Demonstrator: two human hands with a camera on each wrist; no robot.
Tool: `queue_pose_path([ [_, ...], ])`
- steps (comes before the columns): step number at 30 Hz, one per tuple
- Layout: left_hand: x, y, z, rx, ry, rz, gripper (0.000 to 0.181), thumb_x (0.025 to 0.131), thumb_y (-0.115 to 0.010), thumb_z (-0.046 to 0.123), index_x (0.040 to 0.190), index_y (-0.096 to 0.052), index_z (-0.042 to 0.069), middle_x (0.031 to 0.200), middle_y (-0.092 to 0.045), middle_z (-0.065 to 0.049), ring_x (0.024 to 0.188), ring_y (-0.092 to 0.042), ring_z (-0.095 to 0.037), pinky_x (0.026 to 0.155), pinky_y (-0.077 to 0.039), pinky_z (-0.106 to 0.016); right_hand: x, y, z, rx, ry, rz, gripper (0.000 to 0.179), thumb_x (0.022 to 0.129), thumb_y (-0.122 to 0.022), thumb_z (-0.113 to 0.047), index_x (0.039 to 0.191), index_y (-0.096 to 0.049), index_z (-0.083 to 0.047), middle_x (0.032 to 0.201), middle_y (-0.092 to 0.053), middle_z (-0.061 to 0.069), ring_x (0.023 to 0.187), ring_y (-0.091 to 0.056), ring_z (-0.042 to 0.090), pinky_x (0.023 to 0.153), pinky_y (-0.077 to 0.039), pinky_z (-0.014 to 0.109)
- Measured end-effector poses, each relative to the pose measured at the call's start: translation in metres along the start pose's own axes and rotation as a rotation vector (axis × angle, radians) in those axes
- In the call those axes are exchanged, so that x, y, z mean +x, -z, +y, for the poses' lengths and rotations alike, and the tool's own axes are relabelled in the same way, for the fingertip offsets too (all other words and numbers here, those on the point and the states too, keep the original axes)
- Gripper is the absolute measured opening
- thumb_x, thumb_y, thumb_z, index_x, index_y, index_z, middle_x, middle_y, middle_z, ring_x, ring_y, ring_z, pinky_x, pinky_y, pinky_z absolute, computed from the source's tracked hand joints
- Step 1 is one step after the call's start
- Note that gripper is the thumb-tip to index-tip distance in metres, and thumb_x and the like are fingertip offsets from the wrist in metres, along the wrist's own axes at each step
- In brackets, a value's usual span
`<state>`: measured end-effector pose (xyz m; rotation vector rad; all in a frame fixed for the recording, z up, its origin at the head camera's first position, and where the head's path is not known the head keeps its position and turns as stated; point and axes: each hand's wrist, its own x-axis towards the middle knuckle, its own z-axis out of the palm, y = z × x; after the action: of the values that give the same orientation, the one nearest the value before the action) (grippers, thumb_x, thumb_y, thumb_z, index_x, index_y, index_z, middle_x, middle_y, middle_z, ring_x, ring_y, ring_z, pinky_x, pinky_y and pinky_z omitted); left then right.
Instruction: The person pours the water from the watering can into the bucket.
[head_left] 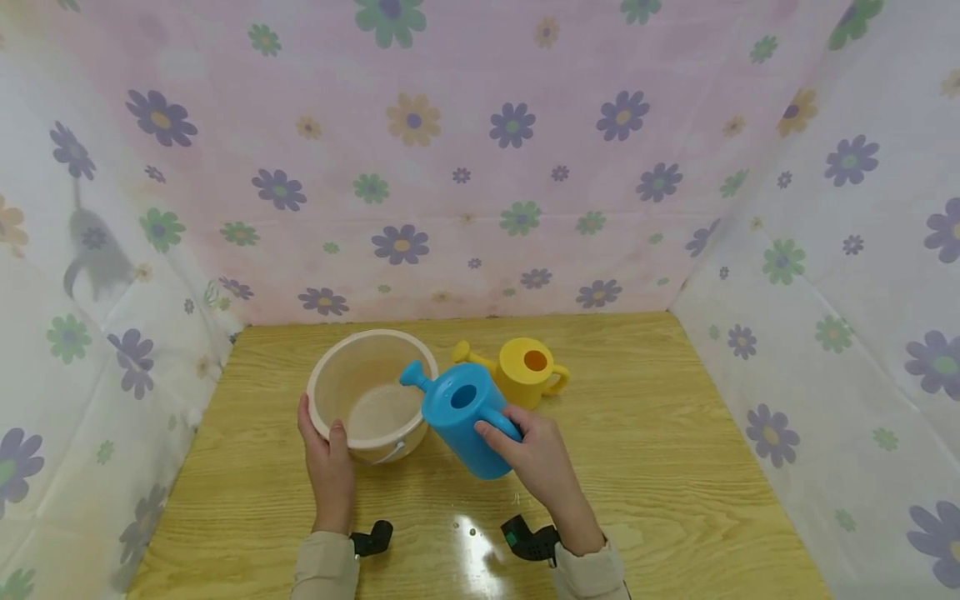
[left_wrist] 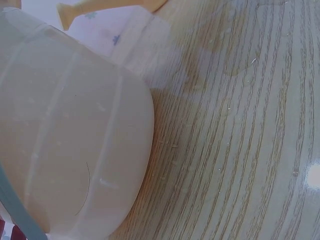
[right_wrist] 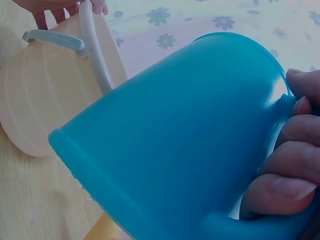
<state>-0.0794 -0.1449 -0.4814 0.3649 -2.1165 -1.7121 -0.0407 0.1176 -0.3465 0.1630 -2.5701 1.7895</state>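
My left hand (head_left: 330, 475) grips the near-left side of a cream plastic bucket (head_left: 327, 371), its thumb over the rim and its fingers along the outside. The bucket stands on the table; its outer wall (left_wrist: 75, 125) fills much of the left wrist view. My right hand (head_left: 546, 460) holds a blue watering can (head_left: 468, 433) by its handle, with fingers (right_wrist: 292, 160) curled through it. The can is tilted toward the bucket, and its spout head (head_left: 412, 376) is above the bucket's right part. No water is visible leaving the spout.
A yellow watering can (head_left: 517, 379) stands on the wooden table (head_left: 645, 467) just behind the blue one. Water drops (head_left: 472, 532) lie on the table in front. Flower-printed cloth (head_left: 450, 167) encloses the back and both sides.
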Motion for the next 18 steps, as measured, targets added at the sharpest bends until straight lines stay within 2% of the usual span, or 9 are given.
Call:
queue_pose_path([
  [7,-0.006,0.000,0.023,-0.006,-0.016,-0.001,0.057,0.093,-0.038,0.014,0.142,-0.014,0.032,0.145,-0.021,-0.001,0.128,-0.028,-0.025,0.099,-0.026,-0.039,0.000,0.000,-0.002,-0.003,-0.006,0.005,0.014,0.082,-0.064,-0.019,0.072,-0.058,-0.013,0.070,-0.059,-0.003,0.067,-0.058,0.011,0.065,-0.049,0.030],
  [11,-0.003,0.000,0.015,-0.015,-0.026,-0.006,0.057,0.093,-0.038,0.015,0.142,-0.014,0.033,0.145,-0.021,0.001,0.128,-0.028,-0.025,0.100,-0.026,-0.038,0.000,-0.001,-0.003,0.005,-0.005,0.007,0.013,0.082,-0.064,-0.018,0.072,-0.058,-0.012,0.069,-0.059,-0.003,0.067,-0.058,0.012,0.065,-0.049,0.030],
  [15,0.002,0.000,-0.002,-0.009,-0.010,-0.003,0.058,0.093,-0.040,0.017,0.141,-0.014,0.035,0.145,-0.021,0.006,0.128,-0.028,-0.021,0.100,-0.026,-0.037,0.000,-0.001,-0.003,0.003,-0.007,0.006,0.015,0.082,-0.064,-0.018,0.071,-0.057,-0.012,0.067,-0.058,-0.003,0.066,-0.057,0.012,0.064,-0.049,0.030],
  [18,0.002,0.000,0.001,0.001,0.005,-0.003,0.058,0.093,-0.040,0.017,0.141,-0.014,0.036,0.145,-0.021,0.007,0.128,-0.027,-0.020,0.100,-0.026,-0.039,0.000,-0.001,-0.003,-0.007,-0.007,0.009,0.016,0.082,-0.064,-0.018,0.069,-0.056,-0.012,0.065,-0.056,-0.003,0.066,-0.056,0.012,0.063,-0.048,0.029],
])
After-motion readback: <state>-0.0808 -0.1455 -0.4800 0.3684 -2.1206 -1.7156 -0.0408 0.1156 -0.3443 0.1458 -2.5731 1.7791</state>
